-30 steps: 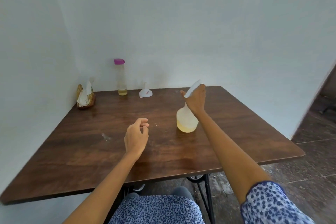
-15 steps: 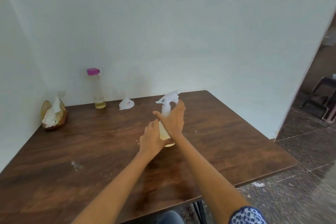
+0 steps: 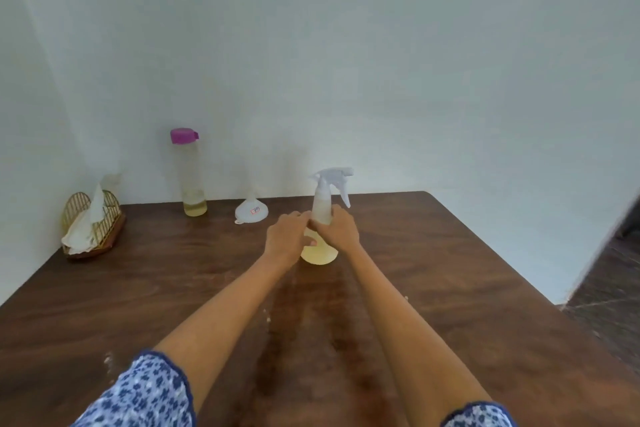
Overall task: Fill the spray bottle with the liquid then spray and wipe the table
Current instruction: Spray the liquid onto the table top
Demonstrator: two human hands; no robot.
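Both hands clasp the spray bottle (image 3: pixel 320 218), standing mid-desk (image 3: pixel 467 270): left hand (image 3: pixel 285 236) wraps its round belly, right hand (image 3: pixel 341 229) its slim neck below the trigger head. Part-filled thin plastic, probably light and squashy (the neck looks the firmer hold). Funnel (image 3: pixel 252 210) sits just beyond the grip; open room nearer.
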